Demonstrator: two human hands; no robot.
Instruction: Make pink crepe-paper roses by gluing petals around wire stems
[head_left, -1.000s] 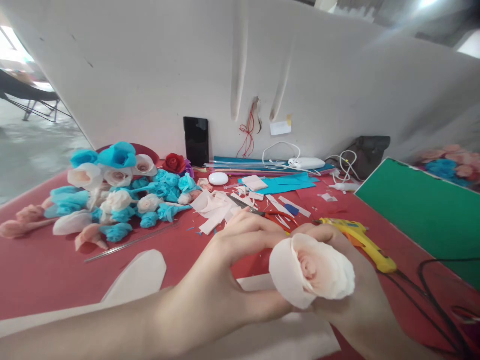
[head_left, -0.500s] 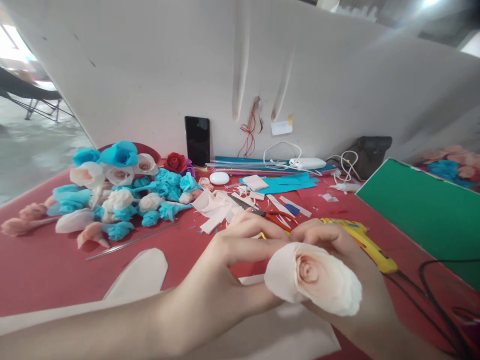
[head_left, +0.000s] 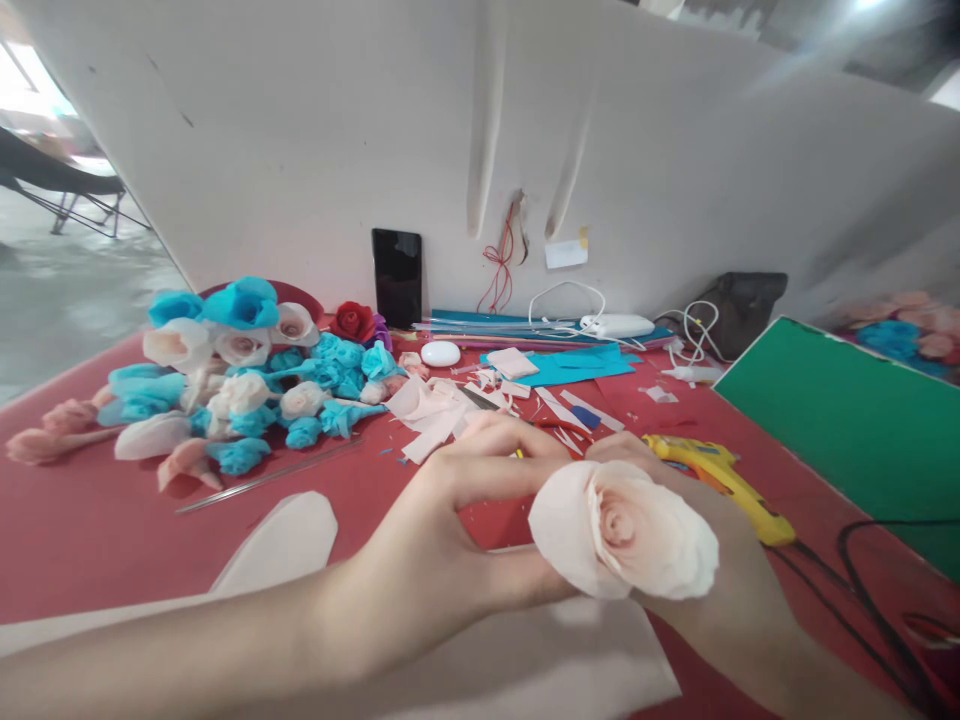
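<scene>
A pale cream-pink paper rose [head_left: 637, 530] with a tight rolled centre faces me, held up between both hands. My left hand [head_left: 465, 510] grips its left side, thumb below and fingers above, at a broad outer petal. Behind the bloom, my right hand [head_left: 697, 520] is closed around the flower's base; most of its fingers are hidden by the petals. Under my hands lies a large sheet of pale paper [head_left: 600, 660]. A cut rounded petal piece [head_left: 289, 535] rests to the left of my left wrist.
Finished blue, pink and white paper flowers [head_left: 247, 390] are heaped at the left. Paper scraps [head_left: 431, 405] and partly hidden scissors [head_left: 555, 428] lie beyond my hands. A yellow glue gun [head_left: 739, 490] with a cable and a green board [head_left: 847, 430] stand right. A phone [head_left: 398, 278] leans against the wall.
The rose has risen slightly and turned a little in my hands. My right fingers have shifted lower behind the bloom, while my left hand keeps its hold on the petal.
</scene>
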